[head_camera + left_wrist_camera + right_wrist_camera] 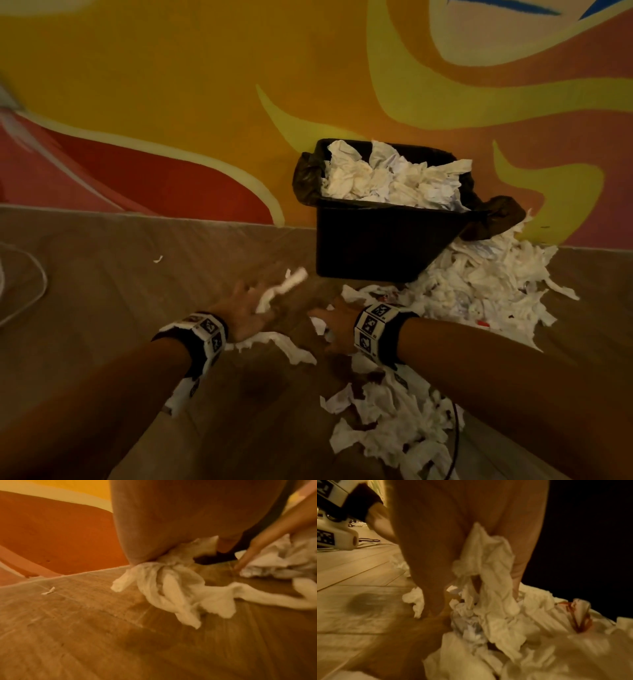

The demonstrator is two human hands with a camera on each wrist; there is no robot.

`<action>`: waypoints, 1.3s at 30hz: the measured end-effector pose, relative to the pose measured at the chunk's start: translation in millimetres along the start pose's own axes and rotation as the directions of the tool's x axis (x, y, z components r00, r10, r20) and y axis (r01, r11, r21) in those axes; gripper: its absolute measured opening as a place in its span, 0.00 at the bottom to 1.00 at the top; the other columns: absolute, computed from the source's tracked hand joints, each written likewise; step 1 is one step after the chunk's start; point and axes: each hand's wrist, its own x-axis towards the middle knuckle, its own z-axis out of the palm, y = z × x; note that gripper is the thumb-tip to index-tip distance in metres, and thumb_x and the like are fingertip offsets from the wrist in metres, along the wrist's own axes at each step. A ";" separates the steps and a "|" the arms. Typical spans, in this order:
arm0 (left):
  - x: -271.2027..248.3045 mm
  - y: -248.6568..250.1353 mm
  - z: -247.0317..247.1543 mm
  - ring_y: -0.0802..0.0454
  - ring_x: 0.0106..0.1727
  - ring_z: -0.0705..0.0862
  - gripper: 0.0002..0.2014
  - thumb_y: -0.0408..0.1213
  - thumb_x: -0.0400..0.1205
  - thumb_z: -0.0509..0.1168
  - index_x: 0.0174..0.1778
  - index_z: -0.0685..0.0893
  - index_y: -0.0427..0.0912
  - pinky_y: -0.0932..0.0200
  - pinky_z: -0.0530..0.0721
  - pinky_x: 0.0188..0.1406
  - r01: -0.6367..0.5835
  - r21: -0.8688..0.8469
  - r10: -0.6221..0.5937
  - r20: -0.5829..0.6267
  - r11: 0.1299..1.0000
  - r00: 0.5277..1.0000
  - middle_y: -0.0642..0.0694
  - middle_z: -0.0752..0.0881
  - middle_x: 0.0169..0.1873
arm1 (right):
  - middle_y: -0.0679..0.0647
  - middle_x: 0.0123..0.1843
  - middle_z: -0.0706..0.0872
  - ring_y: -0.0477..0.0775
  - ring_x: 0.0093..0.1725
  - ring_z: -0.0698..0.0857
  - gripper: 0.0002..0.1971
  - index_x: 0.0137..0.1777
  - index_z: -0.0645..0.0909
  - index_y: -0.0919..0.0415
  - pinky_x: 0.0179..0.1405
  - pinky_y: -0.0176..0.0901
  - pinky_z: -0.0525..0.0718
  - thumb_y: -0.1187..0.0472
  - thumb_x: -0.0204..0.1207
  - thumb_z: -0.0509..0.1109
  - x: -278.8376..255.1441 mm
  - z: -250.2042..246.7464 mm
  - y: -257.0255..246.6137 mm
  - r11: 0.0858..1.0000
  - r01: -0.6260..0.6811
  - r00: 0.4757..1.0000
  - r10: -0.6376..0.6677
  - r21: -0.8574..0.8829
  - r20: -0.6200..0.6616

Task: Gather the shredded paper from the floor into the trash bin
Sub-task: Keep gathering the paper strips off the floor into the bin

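Nearest, shredded paper (394, 421) strewn on the floor (102, 301). Right hand (337, 325) clutching a wad, plain only from its wrist view. Left hand (239, 313) pinching one strip (171, 588). Further, bare floor on the left; trash bin (376, 240) against the wall (171, 85), piled to its rim.

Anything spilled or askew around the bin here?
Yes. The trash bin is heaped past its rim, its liner slumps outside, and a shredded paper pile sprawls across the floor on its right.
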 end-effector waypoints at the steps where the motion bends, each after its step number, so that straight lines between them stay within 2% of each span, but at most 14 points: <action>1: -1.3 -0.3 8.8 0.39 0.69 0.71 0.32 0.74 0.74 0.50 0.74 0.57 0.71 0.41 0.72 0.70 -0.001 0.057 -0.002 0.060 0.998 0.998 0.47 0.63 0.71 | 0.62 0.83 0.55 0.69 0.79 0.61 0.43 0.83 0.52 0.49 0.75 0.59 0.65 0.48 0.74 0.73 0.3 2.9 -1.5 1.000 0.009 1.000 -0.009 -0.022 0.012; 7: -11.2 1.6 56.8 0.40 0.76 0.62 0.41 0.80 0.68 0.48 0.76 0.53 0.66 0.37 0.67 0.74 -0.137 0.466 0.100 0.102 0.874 0.990 0.48 0.58 0.74 | 0.66 0.79 0.62 0.68 0.74 0.71 0.33 0.82 0.59 0.57 0.72 0.56 0.72 0.63 0.79 0.68 -10.0 15.3 2.5 0.996 -0.027 0.999 0.029 0.087 -0.023; 10: -9.8 1.8 54.3 0.39 0.78 0.61 0.30 0.60 0.81 0.55 0.79 0.54 0.62 0.38 0.66 0.75 -0.166 0.502 0.112 0.135 0.849 0.985 0.45 0.56 0.76 | 0.62 0.76 0.72 0.61 0.74 0.73 0.24 0.76 0.69 0.63 0.71 0.42 0.66 0.68 0.80 0.64 -18.0 14.1 7.4 0.984 0.078 0.991 -0.059 0.163 -0.120; 12: -8.3 3.5 48.8 0.40 0.81 0.56 0.30 0.44 0.84 0.57 0.81 0.54 0.59 0.41 0.62 0.78 -0.158 0.459 0.079 0.188 0.874 0.979 0.44 0.52 0.81 | 0.61 0.71 0.78 0.60 0.70 0.76 0.20 0.72 0.73 0.65 0.66 0.40 0.69 0.66 0.80 0.64 -21.9 13.0 9.4 0.968 0.085 0.984 -0.045 0.236 -0.171; 15: -6.9 7.7 34.4 0.46 0.81 0.62 0.30 0.39 0.86 0.58 0.83 0.55 0.57 0.53 0.62 0.79 -0.203 0.293 0.139 0.224 0.934 0.965 0.46 0.60 0.82 | 0.63 0.61 0.84 0.61 0.59 0.82 0.18 0.69 0.75 0.64 0.52 0.39 0.73 0.61 0.80 0.65 -27.1 14.3 11.9 0.936 0.118 0.971 -0.039 0.332 -0.237; 18: -7.4 25.3 17.7 0.58 0.63 0.79 0.34 0.36 0.77 0.72 0.77 0.68 0.58 0.67 0.79 0.59 -0.233 0.039 0.221 0.207 0.972 0.953 0.54 0.77 0.66 | 0.55 0.46 0.85 0.55 0.44 0.85 0.13 0.58 0.79 0.55 0.43 0.44 0.81 0.56 0.75 0.69 -33.2 13.9 16.3 0.888 0.117 0.957 0.019 0.445 -0.289; 21: -7.2 46.7 11.0 0.54 0.51 0.86 0.17 0.29 0.81 0.65 0.65 0.85 0.44 0.61 0.82 0.50 -0.155 -0.279 0.169 0.027 0.948 0.985 0.45 0.85 0.55 | 0.43 0.40 0.82 0.46 0.41 0.81 0.06 0.45 0.77 0.43 0.46 0.47 0.82 0.51 0.72 0.71 -40.6 10.5 22.0 0.842 0.107 0.941 0.086 0.529 -0.328; 23: -2.4 58.0 7.4 0.50 0.56 0.84 0.13 0.30 0.84 0.59 0.56 0.88 0.45 0.58 0.79 0.57 -0.032 -0.362 0.009 -0.065 0.932 0.998 0.49 0.87 0.53 | 0.46 0.50 0.84 0.49 0.52 0.82 0.12 0.56 0.80 0.48 0.58 0.49 0.81 0.49 0.74 0.71 -46.4 7.8 26.1 0.836 0.087 0.933 0.123 0.542 -0.339; 25: -1.7 63.2 2.7 0.49 0.49 0.85 0.15 0.41 0.86 0.57 0.41 0.88 0.45 0.53 0.82 0.54 -0.039 -0.373 -0.017 -0.145 0.927 0.989 0.50 0.88 0.42 | 0.52 0.62 0.84 0.54 0.63 0.81 0.21 0.67 0.79 0.53 0.63 0.45 0.78 0.49 0.75 0.70 -52.7 3.5 30.3 0.812 0.063 0.922 0.175 0.580 -0.344; 29: 6.8 81.6 -1.4 0.56 0.27 0.81 0.34 0.60 0.86 0.48 0.26 0.80 0.37 0.53 0.81 0.39 -0.057 -0.446 -0.025 -0.174 0.893 0.984 0.50 0.83 0.22 | 0.48 0.47 0.84 0.50 0.50 0.82 0.07 0.48 0.85 0.50 0.48 0.42 0.79 0.55 0.71 0.72 -62.3 -2.1 36.0 0.749 0.079 0.908 0.218 0.657 -0.358; 32: 12.2 91.3 -3.9 0.45 0.31 0.83 0.24 0.52 0.88 0.47 0.40 0.80 0.41 0.46 0.84 0.40 -0.086 -0.441 0.006 -0.180 0.893 0.984 0.41 0.87 0.32 | 0.55 0.49 0.85 0.57 0.51 0.83 0.03 0.42 0.84 0.54 0.52 0.51 0.84 0.61 0.71 0.70 -67.2 -3.4 38.6 0.723 0.071 0.891 0.264 0.687 -0.370; 35: 12.5 97.2 -8.3 0.43 0.37 0.86 0.06 0.43 0.88 0.51 0.56 0.72 0.51 0.53 0.84 0.33 -0.089 -0.433 0.027 -0.148 0.897 0.989 0.44 0.86 0.43 | 0.62 0.46 0.88 0.62 0.48 0.86 0.05 0.43 0.86 0.65 0.50 0.58 0.87 0.67 0.68 0.70 -70.4 -3.8 41.9 0.683 0.081 0.874 0.301 0.726 -0.380; 37: 11.6 100.7 -12.2 0.50 0.31 0.83 0.07 0.42 0.88 0.53 0.50 0.77 0.52 0.60 0.78 0.28 -0.069 -0.396 0.022 -0.121 0.916 0.992 0.52 0.84 0.35 | 0.61 0.43 0.89 0.60 0.44 0.88 0.05 0.41 0.87 0.65 0.46 0.59 0.89 0.70 0.67 0.70 -71.8 -3.4 43.3 0.635 0.107 0.877 0.303 0.766 -0.373; 39: 12.5 102.8 -17.8 0.55 0.19 0.73 0.21 0.41 0.86 0.56 0.26 0.80 0.48 0.62 0.70 0.23 -0.043 -0.393 -0.003 -0.116 0.919 0.993 0.56 0.76 0.17 | 0.57 0.43 0.89 0.57 0.43 0.89 0.06 0.41 0.87 0.61 0.45 0.58 0.89 0.70 0.67 0.71 -73.2 -3.4 44.3 0.622 0.130 0.865 0.309 0.772 -0.395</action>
